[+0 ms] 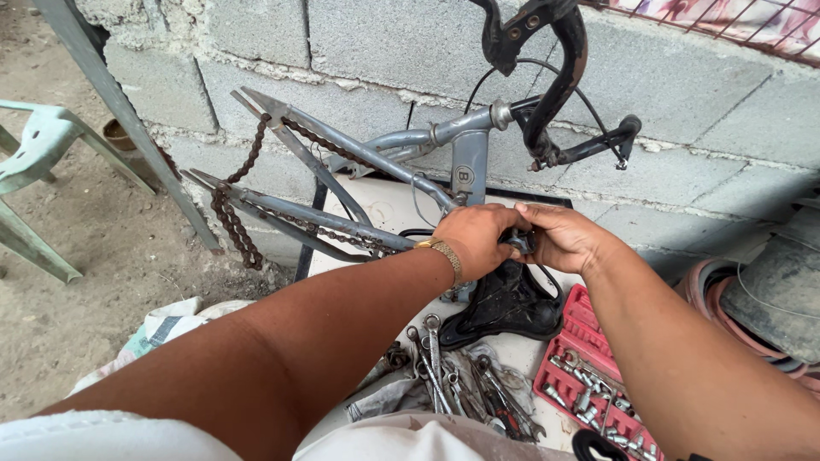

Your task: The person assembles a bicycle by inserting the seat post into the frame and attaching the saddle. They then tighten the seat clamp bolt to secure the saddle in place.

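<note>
Upturned grey bicycle frame (376,162), rusty chain (235,213) at nine o'clock, left hand (474,239) and right hand (564,239) both clenched around its seat post (519,243), black saddle (504,303) at six o'clock

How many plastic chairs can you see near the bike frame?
1: a pale green plastic chair at the left edge, on the dirt, apart from the upside-down bike frame. Others may be out of view.

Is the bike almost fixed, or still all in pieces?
Still in pieces. Already done: the grey bike frame is upside down with no wheels, its chain hanging loose. In hand: left hand and right hand grip a part above the black saddle. Left: wrenches and socket set lie out.
</note>
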